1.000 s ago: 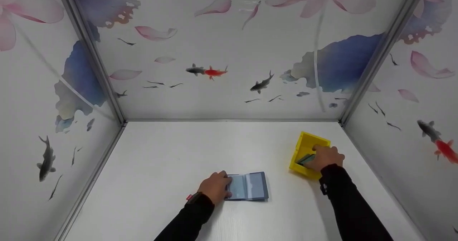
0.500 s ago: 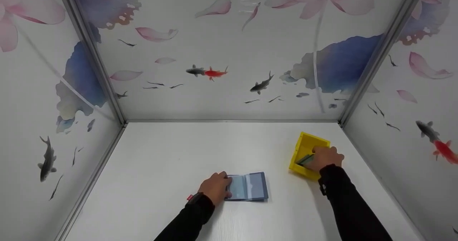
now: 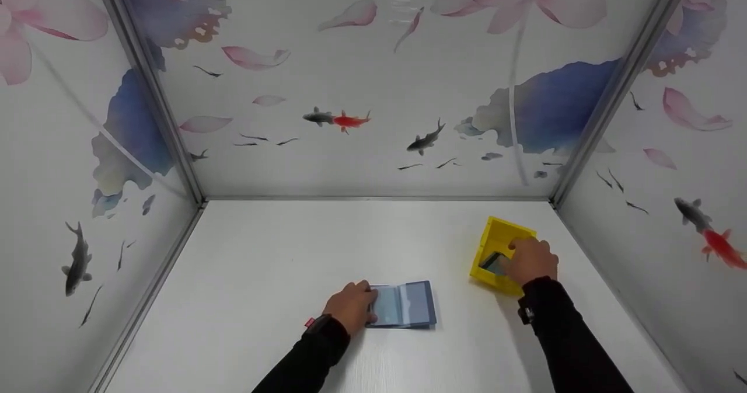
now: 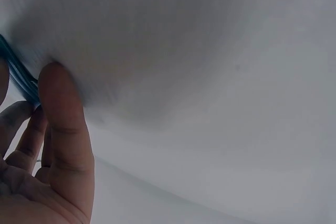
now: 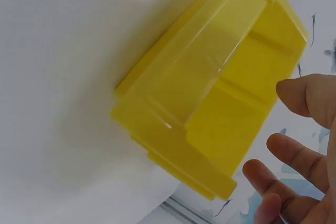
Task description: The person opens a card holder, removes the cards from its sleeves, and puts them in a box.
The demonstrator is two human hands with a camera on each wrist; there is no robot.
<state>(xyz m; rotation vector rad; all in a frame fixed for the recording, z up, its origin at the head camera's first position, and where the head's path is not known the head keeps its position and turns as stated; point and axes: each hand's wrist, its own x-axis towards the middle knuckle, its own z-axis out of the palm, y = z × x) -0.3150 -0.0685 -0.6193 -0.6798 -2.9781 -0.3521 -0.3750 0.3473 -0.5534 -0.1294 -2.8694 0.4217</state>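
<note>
A blue-grey card holder lies spread on the white table, with clear sleeves inside. My left hand pinches its left edge; in the left wrist view the thumb and fingers are on either side of the blue edge. Over the yellow bin is my right hand. Its fingers look parted and hold nothing in the right wrist view, beside the bin's opening. A flat, dark-edged, greenish card-like piece rests inside the bin, partly hidden by the hand.
White panels with painted flowers and fish enclose the table at the back and both sides. Grey metal strips run along the corners and back edge. The bin stands near the right panel.
My right hand has let go of the greenish card-like piece, which now lies in the bin. The left hand and card holder have stayed in place.
</note>
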